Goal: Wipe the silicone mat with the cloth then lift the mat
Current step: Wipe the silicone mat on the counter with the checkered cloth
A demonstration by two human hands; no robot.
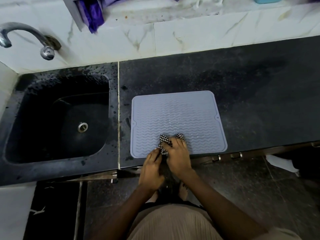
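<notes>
Both my hands, left hand (151,168) and right hand (178,153), clutch the bunched cloth (163,142) on the mat (178,115) beside the sink (57,116); hard wiping could slide the mat off the near counter edge.

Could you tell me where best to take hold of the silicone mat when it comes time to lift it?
Probably the silicone mat by its right near corner, from the counter's front edge: it lies flat, so only the raised rim offers a pinch, and that corner is clear of the cloth.

Left hand (151,172) and right hand (178,157) together, fingers (180,142) curled closed
</notes>
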